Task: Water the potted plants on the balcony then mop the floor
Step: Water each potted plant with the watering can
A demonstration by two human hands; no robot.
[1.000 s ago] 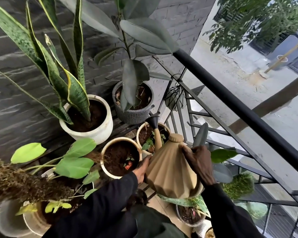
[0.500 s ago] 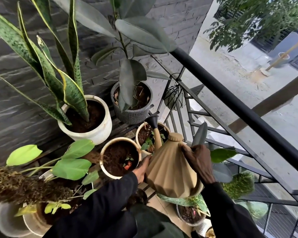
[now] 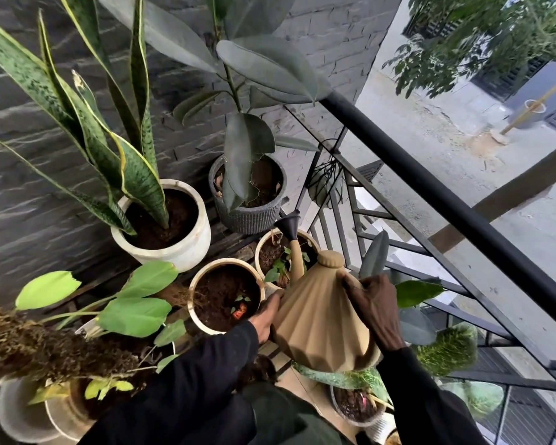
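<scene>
Barely shifted since before, can (image 3: 318,319) tilted between both hands: right hand (image 3: 376,309) curled over its upper rear, left hand (image 3: 267,316) against its lower side, fingers hidden, spout (image 3: 297,258) pointing away from both over small pot (image 3: 257,253).

One watering can (image 3: 318,322), two hands (image 3: 267,316) (image 3: 377,313), at least seven plant pots (image 3: 174,248), one railing (image 3: 430,184).
</scene>
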